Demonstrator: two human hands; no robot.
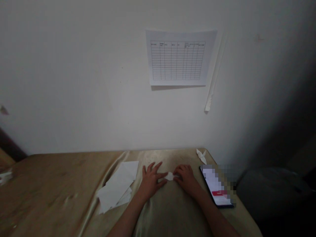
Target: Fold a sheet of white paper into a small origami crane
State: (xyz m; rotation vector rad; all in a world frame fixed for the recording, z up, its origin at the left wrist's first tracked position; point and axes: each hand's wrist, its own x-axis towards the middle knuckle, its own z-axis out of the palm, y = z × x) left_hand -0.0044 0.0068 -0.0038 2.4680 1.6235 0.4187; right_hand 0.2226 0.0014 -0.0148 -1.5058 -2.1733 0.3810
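Note:
A small piece of white paper [170, 176], apparently folded, lies between my hands near the middle of the cloth-covered surface. Thumb and index finger of my left hand [151, 179] grip its left side, while the other fingers stretch forward, spread apart. From the right, my right hand [186, 177] has its thumb and curled fingers at the paper's other edge. Fingertips cover parts of the paper, so its exact folds cannot be made out. Left of my left hand is a loose pile of white paper sheets [119, 187].
A phone [216, 189] with a lit, partly blurred screen lies right of my right hand. Behind it sits a folded white paper figure [201, 156]. A printed table sheet [177, 59] hangs on the wall beyond the brown cloth [61, 187]. A dark object [271, 194] stands at the right.

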